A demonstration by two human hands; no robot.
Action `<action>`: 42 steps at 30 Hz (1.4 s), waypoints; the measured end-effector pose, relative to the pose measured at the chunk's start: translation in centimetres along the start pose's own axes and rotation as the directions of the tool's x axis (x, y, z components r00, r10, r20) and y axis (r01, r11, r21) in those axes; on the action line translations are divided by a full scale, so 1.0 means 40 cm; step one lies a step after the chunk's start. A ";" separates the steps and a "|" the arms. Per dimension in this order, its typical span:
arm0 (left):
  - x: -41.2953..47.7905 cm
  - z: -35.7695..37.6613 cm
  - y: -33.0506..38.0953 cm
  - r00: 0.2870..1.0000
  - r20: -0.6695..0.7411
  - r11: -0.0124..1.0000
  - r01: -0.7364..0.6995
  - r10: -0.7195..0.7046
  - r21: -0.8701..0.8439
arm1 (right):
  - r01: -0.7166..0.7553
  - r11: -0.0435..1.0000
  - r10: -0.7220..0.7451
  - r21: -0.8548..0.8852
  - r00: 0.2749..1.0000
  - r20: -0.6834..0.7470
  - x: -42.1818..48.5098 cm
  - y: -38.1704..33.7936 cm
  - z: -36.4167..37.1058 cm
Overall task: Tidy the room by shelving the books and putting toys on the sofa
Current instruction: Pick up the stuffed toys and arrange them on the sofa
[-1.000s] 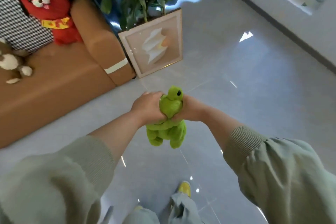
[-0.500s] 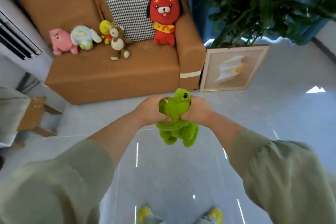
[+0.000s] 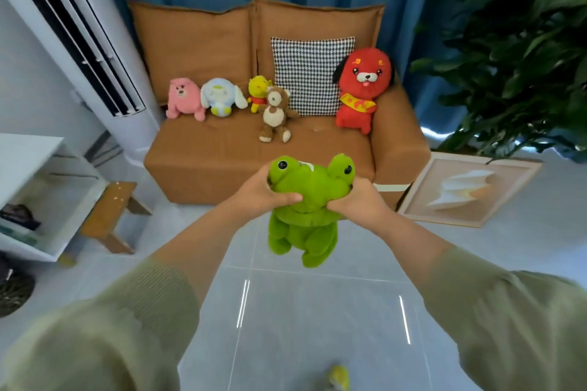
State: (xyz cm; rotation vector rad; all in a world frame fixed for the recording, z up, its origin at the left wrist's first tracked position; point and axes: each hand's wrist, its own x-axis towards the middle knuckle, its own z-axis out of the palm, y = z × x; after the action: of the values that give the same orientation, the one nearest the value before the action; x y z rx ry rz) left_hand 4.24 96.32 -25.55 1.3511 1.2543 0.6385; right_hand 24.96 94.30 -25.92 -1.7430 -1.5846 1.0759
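1. Head view: both arms reach forward, and the frog (image 3: 309, 200) hangs in the air between the hands at frame centre, above the floor (image 3: 317, 327) and in front of the sofa (image 3: 222, 152).
2. Left hand (image 3: 265, 192) is clenched into the frog's head from 9 o'clock; right hand (image 3: 357, 200) squeezes it from 3 o'clock. The plush bulges between them, eyes up, legs dangling free.
3. At 12 o'clock from the frog the sofa seat already holds a row: pink toy (image 3: 184, 98) at the far left, blue toy (image 3: 222, 97) touching it, yellow toy (image 3: 260, 92) behind a brown monkey (image 3: 276, 113), and a red dog (image 3: 362, 89) at the right, leaning beside the checked cushion (image 3: 309, 73).
4. Step in hand, as I judge it: carrying a toy to the sofa. That half of the task looks well advanced; the frog is not yet down.
5. Bare seat shows between monkey and dog, at about 12 o'clock, and along the front edge.
6. Next move calls for stepping closer, lifting the frog over the seat edge, setting it on its base in that gap, and then loosening both grips together.
7. Risk: soft and top-heavy, it may slump or nudge the monkey over.
8. White shelf (image 3: 38, 194) sits at 9 o'clock; its contents are too blurred to read as books.
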 end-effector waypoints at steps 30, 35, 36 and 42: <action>1.438 -0.591 0.269 0.977 -0.201 0.812 0.055 0.077 0.580 | 0.138 0.875 -0.025 -0.465 0.970 0.242 1.585 -0.332 -0.120; 1.638 -0.633 0.299 0.993 -0.079 0.815 -0.029 0.091 0.578 | 0.061 0.833 0.086 -0.549 0.967 0.238 1.778 -0.310 -0.144; 1.683 -0.635 0.295 0.995 -0.061 0.822 -0.027 0.075 0.569 | 0.050 0.840 0.103 -0.540 0.963 0.248 1.813 -0.299 -0.149; 1.847 -0.591 0.218 1.000 -0.022 0.931 0.018 -0.011 0.363 | 0.022 0.895 0.091 -0.446 0.969 0.230 1.928 -0.199 -0.171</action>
State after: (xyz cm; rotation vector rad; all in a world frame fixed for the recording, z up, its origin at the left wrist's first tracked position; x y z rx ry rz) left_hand 6.61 173.95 -33.27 1.6394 1.4470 0.4206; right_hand 25.35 171.95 -30.92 -1.9943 -2.0955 1.0326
